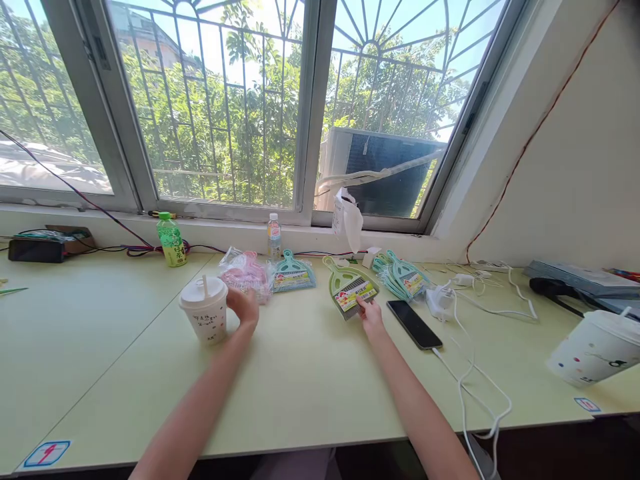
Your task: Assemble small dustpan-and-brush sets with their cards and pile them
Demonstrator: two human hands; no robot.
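While the cup stood beside the left hand, the right hand pinched the green dustpan low down.
The dustpan was well right of the left hand, whose blurred fingers partly hid the pink pack, their grip impossible to tell; the label's small print was unreadable.

Pale yellow-green worktop, crossed by a slanting seam left of its middle. Along the back edge, a low white ledge; above it, grey-framed windows. Beyond the glass, a metal grille, leafy trees and, right of centre, an air-conditioner unit. Toward the back right corner, a shaded white wall with a thin reddish cable. Bright daylight through the panes; darkness beneath the front edge at right.
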